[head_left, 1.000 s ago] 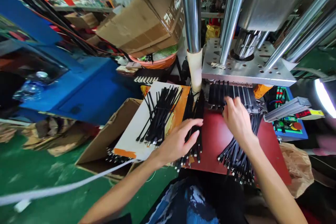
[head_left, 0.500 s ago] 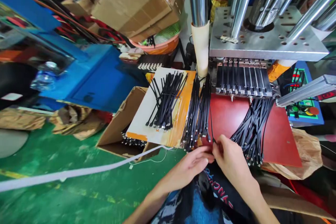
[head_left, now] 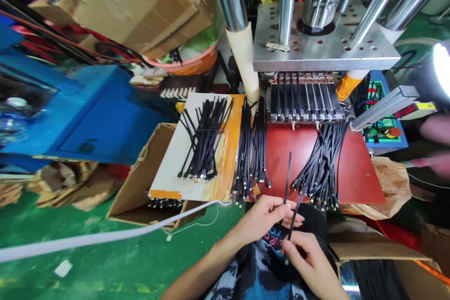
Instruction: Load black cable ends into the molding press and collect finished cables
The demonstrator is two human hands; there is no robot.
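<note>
Close to my body, my left hand [head_left: 269, 218] pinches a short flat black cable [head_left: 288, 176], whose upper part sticks up over the red board. Lower and to the right, my right hand [head_left: 309, 255] has thumb and fingers closed on a black strip [head_left: 297, 211] of cable that slants between the two hands. Whether this is one bent cable or two I cannot tell. A bundle of black cables [head_left: 321, 164] lies beyond my right hand on the red board [head_left: 281, 150]. More cables [head_left: 251, 150] lie beyond my left hand, at the board's left edge.
A press with a steel plate [head_left: 323, 58] stands ahead, above a fixture [head_left: 304, 101] holding a row of cables. On the left, another pile of cables [head_left: 204, 140] rests on a white-and-orange board [head_left: 172, 168]. Below are a cardboard box [head_left: 133, 187] and a white hose [head_left: 105, 236].
My right hand has moved down and away from my left hand, and the cable has come off the pile edge into both hands. The camera view has shifted right.
</note>
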